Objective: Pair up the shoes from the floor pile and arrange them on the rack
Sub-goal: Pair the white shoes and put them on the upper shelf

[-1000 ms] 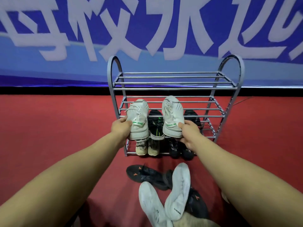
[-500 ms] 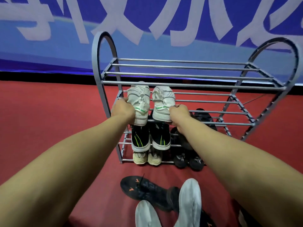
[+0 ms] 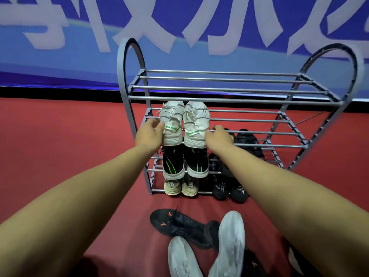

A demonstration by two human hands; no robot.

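- So far, four pairs sit on the rack [image 3: 137,90]: the white pair with green tabs [image 3: 184,124] on the second shelf, a black pair with green stripes [image 3: 184,163] on the shelf below it, and a cream pair [image 3: 180,186] and a black pair [image 3: 229,188] at the bottom.
- Another dark shoe [image 3: 249,142] shows at 3 o'clock of the right hand, partly hidden.
- Left on the floor, at 6 o'clock of the rack, lie a black shoe with orange marks [image 3: 179,224] and two white shoes [image 3: 231,236] sole-up; more may lie out of view, so I judge the task past halfway.
- The top shelf holds nothing.
- The left hand [image 3: 148,135] rests against the outer side of the left white shoe, fingers loosely spread, the grip seemingly slack rather than clamped.
- The right hand [image 3: 218,136] lies just at 3 o'clock of the right white shoe, fingers touching its heel side and curled over a rail; whether it pinches the shoe I cannot tell.
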